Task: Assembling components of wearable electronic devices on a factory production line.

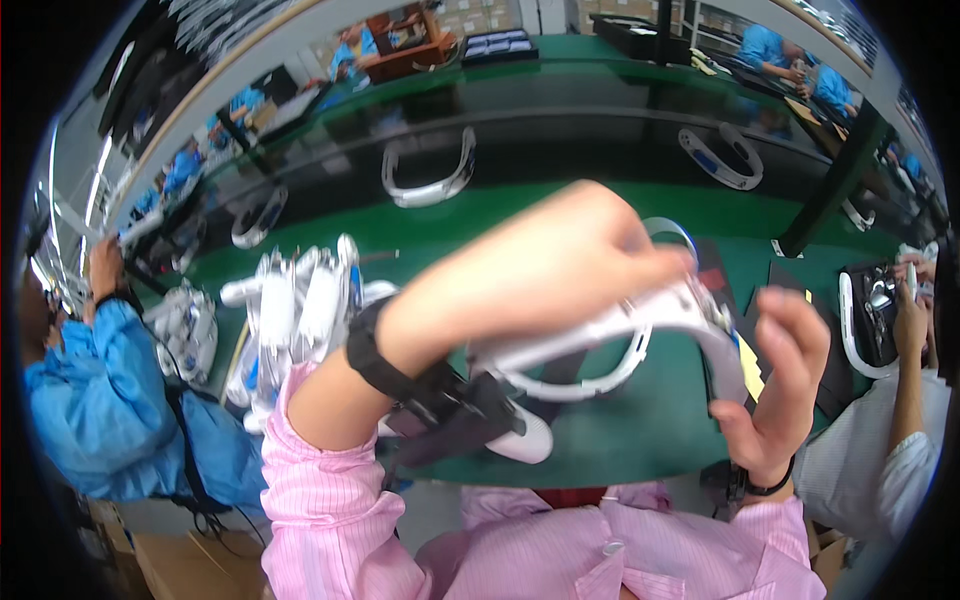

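My left hand [560, 255] reaches across from the left, curled closed and blurred by motion. It appears to grip a white curved band [610, 325] above the bench; its fingertips are partly hidden. The band's grey-white right end [728, 372] bends down beside my right hand [785, 390]. That hand is open, with a gap between its fingers and thumb, the thumb close to the band's end. A thinner white curved rim [590, 388] shows below the band; I cannot tell whether both are one piece. A blue-edged ring [672, 228] shows behind.
Many white pieces [295, 300] are piled left on the green bench [600, 440]. Yellow slips [750, 370] and dark sheets lie right. Beyond, white bands [430, 195] rest on a dark strip [560, 150]. A person in blue [110, 380] sits left, another person [885, 440] right.
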### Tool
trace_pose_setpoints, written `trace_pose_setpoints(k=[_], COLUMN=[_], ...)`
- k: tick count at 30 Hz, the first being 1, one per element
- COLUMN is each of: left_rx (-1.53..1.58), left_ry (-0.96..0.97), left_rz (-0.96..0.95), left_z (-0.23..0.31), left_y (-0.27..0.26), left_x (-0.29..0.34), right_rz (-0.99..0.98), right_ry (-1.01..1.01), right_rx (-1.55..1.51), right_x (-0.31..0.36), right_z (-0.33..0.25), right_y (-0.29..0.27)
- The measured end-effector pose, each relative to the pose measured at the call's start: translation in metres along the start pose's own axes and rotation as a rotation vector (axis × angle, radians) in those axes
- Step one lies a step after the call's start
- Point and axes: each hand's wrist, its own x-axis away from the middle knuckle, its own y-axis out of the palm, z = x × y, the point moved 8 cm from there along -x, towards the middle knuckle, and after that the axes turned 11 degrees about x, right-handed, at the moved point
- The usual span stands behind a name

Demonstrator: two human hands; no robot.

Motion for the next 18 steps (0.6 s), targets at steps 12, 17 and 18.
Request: trace_pose_setpoints(k=[12,17,18], left_rx=[0.384,0.164,0.132], left_ry=[0.191,0.478,0.522], left_rz=[-0.048,0.529,0.651], left_z=[-0.074,-0.097,-0.098], left_y=[0.044,0.058,0.055], left_x=[0.093,0.148,0.154], right_rz=[-0.338,-0.379,-0.370], right_ry=[0.272,0.387,0.327], right_rx=[-0.070,-0.156,-0.143], right_x=[0.020,0.037,0.033], right_z=[-0.006,0.016,0.014], right_y=[0.048,0.064,0.065])
